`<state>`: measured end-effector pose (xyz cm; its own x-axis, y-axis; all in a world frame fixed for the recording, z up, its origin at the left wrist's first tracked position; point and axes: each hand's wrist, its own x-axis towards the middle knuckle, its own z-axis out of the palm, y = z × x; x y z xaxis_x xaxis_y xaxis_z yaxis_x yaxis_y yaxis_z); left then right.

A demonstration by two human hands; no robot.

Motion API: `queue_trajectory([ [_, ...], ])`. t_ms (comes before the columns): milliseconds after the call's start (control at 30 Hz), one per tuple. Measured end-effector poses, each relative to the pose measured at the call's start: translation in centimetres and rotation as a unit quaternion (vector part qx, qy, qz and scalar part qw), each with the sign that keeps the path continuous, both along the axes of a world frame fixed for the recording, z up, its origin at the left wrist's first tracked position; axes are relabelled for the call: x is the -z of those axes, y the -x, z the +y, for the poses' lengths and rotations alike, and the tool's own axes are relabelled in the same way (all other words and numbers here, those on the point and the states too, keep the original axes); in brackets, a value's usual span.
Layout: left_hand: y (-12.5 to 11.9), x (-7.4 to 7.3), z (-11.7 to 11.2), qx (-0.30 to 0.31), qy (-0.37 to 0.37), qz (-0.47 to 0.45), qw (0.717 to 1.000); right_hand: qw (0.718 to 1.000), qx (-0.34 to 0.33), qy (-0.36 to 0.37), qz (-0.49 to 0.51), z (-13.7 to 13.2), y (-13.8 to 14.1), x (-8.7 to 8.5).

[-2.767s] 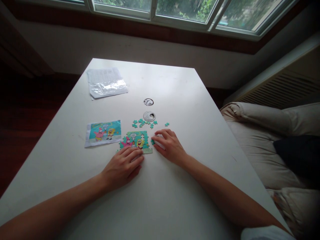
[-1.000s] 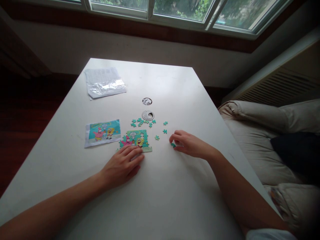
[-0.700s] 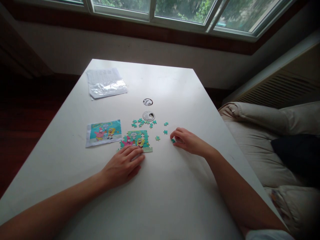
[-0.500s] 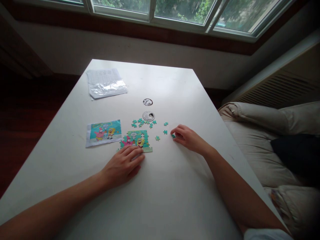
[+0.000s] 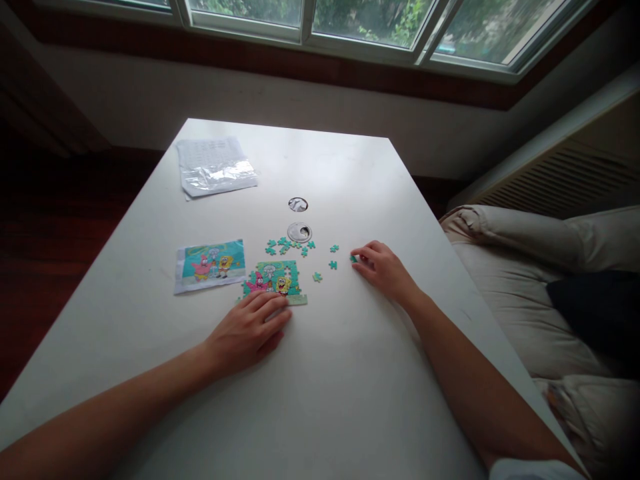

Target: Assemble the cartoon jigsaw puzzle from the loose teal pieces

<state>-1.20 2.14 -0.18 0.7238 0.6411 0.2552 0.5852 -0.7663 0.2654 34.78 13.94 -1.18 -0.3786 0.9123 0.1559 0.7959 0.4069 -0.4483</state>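
On the white table [image 5: 330,400], the bare left hand [image 5: 254,328] rests, ungripping, on the near edge of the colourful, unfinished cartoon jigsaw [image 5: 273,275]. Further right, the right hand [image 5: 383,268] pinches a small green puzzle piece [image 5: 353,259].

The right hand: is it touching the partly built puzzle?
Apart. The head view shows white tabletop and loose puzzle pieces between the right hand and the partly built puzzle.
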Motion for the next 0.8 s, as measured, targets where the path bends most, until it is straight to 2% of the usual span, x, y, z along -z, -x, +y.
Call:
queue_trajectory([
  [167,0.1,0.1,0.0,0.002,-0.005,0.008,1.000,1.000,0.011,0.008,0.003,0.2,0.0,0.0],
  [367,0.1,0.3,0.0,-0.001,-0.002,0.000,1.000,0.997,-0.003,0.078,0.017,0.0,0.3,-0.7],
  [467,0.0,0.2,0.0,-0.002,-0.001,-0.005,1.000,0.991,0.009,0.120,0.057,-0.6,0.9,-0.9],
  [533,0.0,0.1,0.0,-0.002,-0.002,-0.003,1.000,0.981,0.012,0.151,0.121,-0.9,1.5,-0.9],
  [633,0.0,0.1,0.0,-0.001,-0.001,0.007,1.000,0.940,0.025,0.214,0.263,-1.2,2.6,-0.6],
  [800,0.1,0.2,0.0,0.000,0.001,0.014,1.000,0.839,0.069,0.329,0.427,-2.2,4.7,-0.1],
])
